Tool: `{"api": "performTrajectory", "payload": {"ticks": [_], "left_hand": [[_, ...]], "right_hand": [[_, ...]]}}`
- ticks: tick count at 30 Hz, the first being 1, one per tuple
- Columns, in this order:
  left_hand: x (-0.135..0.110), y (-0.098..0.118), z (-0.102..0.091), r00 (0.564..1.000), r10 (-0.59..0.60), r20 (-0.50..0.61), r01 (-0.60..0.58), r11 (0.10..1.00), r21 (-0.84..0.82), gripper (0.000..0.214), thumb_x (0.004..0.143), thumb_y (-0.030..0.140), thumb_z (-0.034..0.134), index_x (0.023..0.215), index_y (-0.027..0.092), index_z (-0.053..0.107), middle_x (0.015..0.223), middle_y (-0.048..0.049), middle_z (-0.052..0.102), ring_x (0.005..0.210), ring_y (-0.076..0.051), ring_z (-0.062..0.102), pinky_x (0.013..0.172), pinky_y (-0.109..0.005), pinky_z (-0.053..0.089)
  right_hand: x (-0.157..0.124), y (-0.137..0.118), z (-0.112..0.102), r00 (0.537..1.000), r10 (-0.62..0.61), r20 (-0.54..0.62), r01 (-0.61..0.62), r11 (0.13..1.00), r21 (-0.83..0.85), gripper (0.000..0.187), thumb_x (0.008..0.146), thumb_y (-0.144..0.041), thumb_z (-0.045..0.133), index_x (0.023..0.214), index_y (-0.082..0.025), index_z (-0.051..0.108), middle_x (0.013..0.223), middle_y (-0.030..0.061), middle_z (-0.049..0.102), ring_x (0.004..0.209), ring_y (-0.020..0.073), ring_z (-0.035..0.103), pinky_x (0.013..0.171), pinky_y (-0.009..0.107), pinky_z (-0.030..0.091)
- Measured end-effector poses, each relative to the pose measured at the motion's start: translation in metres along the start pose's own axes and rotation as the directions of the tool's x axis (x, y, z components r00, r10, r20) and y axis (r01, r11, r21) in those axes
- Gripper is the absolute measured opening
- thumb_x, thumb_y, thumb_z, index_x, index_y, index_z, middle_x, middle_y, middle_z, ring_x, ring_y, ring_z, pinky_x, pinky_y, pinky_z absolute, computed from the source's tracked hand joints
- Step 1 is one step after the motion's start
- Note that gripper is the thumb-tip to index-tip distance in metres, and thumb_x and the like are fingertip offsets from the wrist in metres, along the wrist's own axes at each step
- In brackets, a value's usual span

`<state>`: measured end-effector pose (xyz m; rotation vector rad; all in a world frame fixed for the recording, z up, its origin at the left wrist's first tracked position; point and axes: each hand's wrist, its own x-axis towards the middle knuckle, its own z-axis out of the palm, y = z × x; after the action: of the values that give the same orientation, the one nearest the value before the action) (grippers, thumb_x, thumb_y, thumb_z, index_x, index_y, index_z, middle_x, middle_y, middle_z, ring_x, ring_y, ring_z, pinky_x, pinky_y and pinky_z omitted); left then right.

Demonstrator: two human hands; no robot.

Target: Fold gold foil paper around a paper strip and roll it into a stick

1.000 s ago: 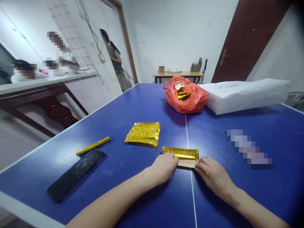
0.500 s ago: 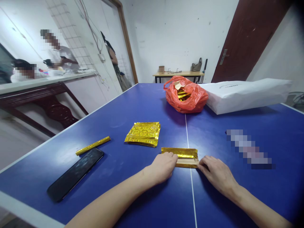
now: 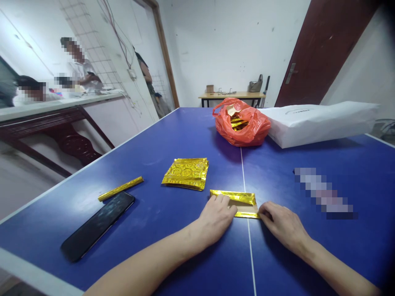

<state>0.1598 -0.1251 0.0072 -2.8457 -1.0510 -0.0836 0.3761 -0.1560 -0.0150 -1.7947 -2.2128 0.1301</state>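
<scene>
Your gold paper [image 3: 247, 208] lies on the blue worktop [image 3: 173, 255] in front of you, across the white line that runs down it, between your two hands. Its far edge is folded over into a wide shiny flap, its near edge shows a narrow gold strip, and the tan inner side is bare between them. Your left hand [image 3: 217, 217] covers the paper's left part with the fingers curled and the thumb resting on it; you cannot tell from here whether that grip pinches the paper or only presses it down, as its underside is hidden. Your right hand [image 3: 282, 224] has its grip closed, thumb and finger tips together on the near right corner. Beyond your left hand sits a stack of gold sheets [image 3: 187, 174], slightly uneven at the edges. Further left you have a thin gold roll [image 3: 121, 189], just beside the far end of a black phone [image 3: 98, 226] (its screen looks dark, with some reflections). At the far side stands an open red bag [image 3: 257, 129] with more gold pieces [image 3: 237, 123] inside, next to a large white package [image 3: 324, 123]. To your right lies a blurred item [image 3: 324, 195], too pixelated to identify.
</scene>
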Motion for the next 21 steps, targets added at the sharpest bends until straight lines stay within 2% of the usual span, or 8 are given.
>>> {"api": "performTrajectory", "payload": {"ticks": [3,6,13,16,18,19,21], "left_hand": [[-0.001,0.005,-0.001,0.999,0.029,0.020,-0.029,1.000,0.008,0.014,0.086,0.014,0.041,0.081,0.015,0.054,0.082,-0.0071,0.054,0.076,-0.020,0.049,0.065,-0.032,0.041],[-0.001,0.009,0.003,0.997,0.074,-0.006,-0.074,0.997,-0.005,0.013,0.086,0.013,0.041,0.084,0.013,0.054,0.082,-0.0072,0.054,0.074,-0.020,0.049,0.060,-0.031,0.041],[-0.002,0.015,0.011,0.969,0.233,-0.085,-0.236,0.971,-0.025,0.013,0.086,0.013,0.041,0.086,0.012,0.054,0.083,-0.0067,0.054,0.077,-0.019,0.050,0.064,-0.030,0.042],[-0.003,0.018,0.008,0.961,0.261,-0.095,-0.266,0.963,-0.037,0.013,0.086,0.013,0.040,0.089,0.013,0.053,0.085,-0.0067,0.055,0.079,-0.019,0.050,0.066,-0.030,0.042],[-0.004,0.019,0.006,0.965,0.244,-0.097,-0.250,0.967,-0.053,0.013,0.087,0.013,0.040,0.091,0.014,0.053,0.086,-0.0062,0.055,0.080,-0.019,0.050,0.065,-0.030,0.041],[-0.004,0.019,0.005,0.968,0.235,-0.094,-0.241,0.969,-0.061,0.013,0.087,0.014,0.041,0.093,0.015,0.052,0.087,-0.0059,0.055,0.080,-0.019,0.050,0.064,-0.030,0.041],[-0.005,0.018,0.004,0.972,0.222,-0.074,-0.227,0.971,-0.069,0.013,0.087,0.015,0.041,0.095,0.016,0.052,0.087,-0.0053,0.056,0.079,-0.019,0.051,0.063,-0.030,0.041]], "right_hand": [[-0.002,-0.005,-0.001,0.999,-0.031,0.033,0.032,0.999,-0.037,0.017,0.081,-0.018,0.041,0.072,-0.022,0.055,0.069,0.0010,0.062,0.064,0.0165,0.057,0.059,0.028,0.038],[-0.005,-0.012,-0.002,0.995,-0.055,0.088,0.057,0.998,-0.021,0.019,0.081,-0.017,0.040,0.072,-0.021,0.056,0.070,0.0018,0.062,0.066,0.0173,0.057,0.061,0.028,0.038],[-0.009,-0.026,-0.012,0.957,-0.187,0.221,0.130,0.960,0.249,0.023,0.079,-0.014,0.041,0.074,-0.023,0.061,0.075,-0.0005,0.064,0.069,0.0144,0.059,0.062,0.024,0.041],[-0.007,-0.026,-0.017,0.976,-0.190,0.103,0.149,0.938,0.313,0.021,0.082,-0.017,0.040,0.075,-0.022,0.060,0.072,0.0006,0.062,0.067,0.0139,0.058,0.061,0.024,0.042],[-0.005,-0.022,-0.021,0.981,-0.192,-0.012,0.188,0.945,0.267,0.021,0.083,-0.017,0.039,0.079,-0.020,0.059,0.075,0.0029,0.060,0.070,0.0152,0.057,0.062,0.027,0.043],[-0.004,-0.020,-0.023,0.976,-0.213,-0.040,0.217,0.950,0.225,0.022,0.083,-0.016,0.038,0.081,-0.020,0.060,0.078,0.0040,0.060,0.072,0.0160,0.056,0.064,0.028,0.044],[-0.003,-0.014,-0.027,0.960,-0.280,-0.014,0.279,0.949,0.148,0.024,0.082,-0.012,0.039,0.085,-0.022,0.061,0.085,0.0051,0.060,0.077,0.0169,0.055,0.067,0.030,0.044]]}}
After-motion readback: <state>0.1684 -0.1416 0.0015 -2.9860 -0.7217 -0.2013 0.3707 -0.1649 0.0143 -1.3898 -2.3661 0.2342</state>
